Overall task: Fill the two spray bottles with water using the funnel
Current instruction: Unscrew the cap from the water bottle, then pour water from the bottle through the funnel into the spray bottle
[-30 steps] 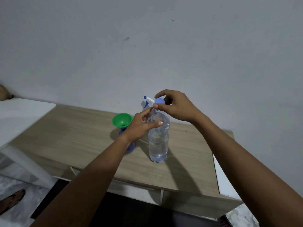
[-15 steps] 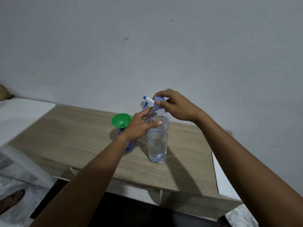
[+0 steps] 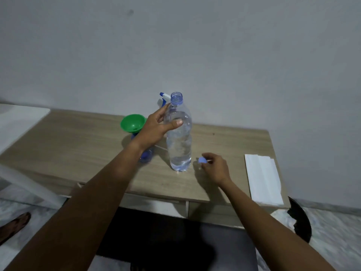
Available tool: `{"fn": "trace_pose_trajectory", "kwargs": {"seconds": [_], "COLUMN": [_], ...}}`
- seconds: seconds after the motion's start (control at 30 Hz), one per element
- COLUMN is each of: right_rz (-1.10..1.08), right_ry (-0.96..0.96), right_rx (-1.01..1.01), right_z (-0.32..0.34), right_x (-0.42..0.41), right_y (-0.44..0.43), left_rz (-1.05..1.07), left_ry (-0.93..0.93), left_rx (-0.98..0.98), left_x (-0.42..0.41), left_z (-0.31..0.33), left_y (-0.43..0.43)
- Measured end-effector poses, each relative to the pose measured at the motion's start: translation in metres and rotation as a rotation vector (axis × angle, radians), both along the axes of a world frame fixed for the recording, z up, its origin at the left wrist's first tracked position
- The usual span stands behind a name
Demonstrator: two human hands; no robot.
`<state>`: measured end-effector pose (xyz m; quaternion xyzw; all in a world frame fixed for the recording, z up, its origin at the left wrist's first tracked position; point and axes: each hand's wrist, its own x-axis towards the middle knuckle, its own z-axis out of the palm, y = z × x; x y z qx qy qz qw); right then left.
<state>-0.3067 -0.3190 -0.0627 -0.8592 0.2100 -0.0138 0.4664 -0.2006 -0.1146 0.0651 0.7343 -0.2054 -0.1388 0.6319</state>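
A clear plastic water bottle (image 3: pixel 179 145) stands upright on the wooden table (image 3: pixel 78 145), its mouth uncapped. My left hand (image 3: pixel 158 128) grips its upper part. My right hand (image 3: pixel 214 167) is low over the table to the bottle's right, pinching the blue bottle cap (image 3: pixel 202 160). A green funnel (image 3: pixel 133 124) sits in the neck of a blue spray bottle (image 3: pixel 145 155), mostly hidden behind my left wrist. A white and blue spray head (image 3: pixel 163 98) shows behind the water bottle; what it sits on is hidden.
A folded white cloth or paper (image 3: pixel 263 180) lies at the table's right end. A white table (image 3: pixel 17 122) adjoins on the left. A dark round stool (image 3: pixel 300 222) is below right, and a foot in a sandal (image 3: pixel 13 225) is on the floor at left.
My right hand took the cap off the water bottle and moved down to the table at the right. My left hand kept hold of the bottle. The view tilted down.
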Motion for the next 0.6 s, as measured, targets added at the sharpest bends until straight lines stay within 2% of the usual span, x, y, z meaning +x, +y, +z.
{"fn": "trace_pose_trajectory", "kwargs": {"seconds": [0.1,0.33,0.47,0.53,0.6], "right_rz": [-0.024,0.062,0.066,0.046,0.033], "right_ry": [0.048,-0.009,-0.011,-0.009,-0.087], "right_rx": [-0.085,-0.3,-0.274,-0.21,-0.119], "right_z": [-0.028,-0.05,-0.051,-0.046,-0.035], "right_x": [-0.016,-0.02,-0.021,-0.02,-0.015], "right_y": [0.003,0.001,0.001,0.003,0.009], "left_rz": [0.004,-0.001,-0.011,-0.014,-0.006], "left_ry": [0.027,0.014,0.027,0.035,0.044], "left_rx": [-0.021,-0.049,-0.069,-0.078,-0.071], "left_x": [-0.001,-0.007,-0.01,-0.01,-0.008], "left_z": [-0.002,-0.003,-0.001,-0.001,-0.001], "left_y": [-0.003,-0.005,-0.006,-0.006,-0.006]}}
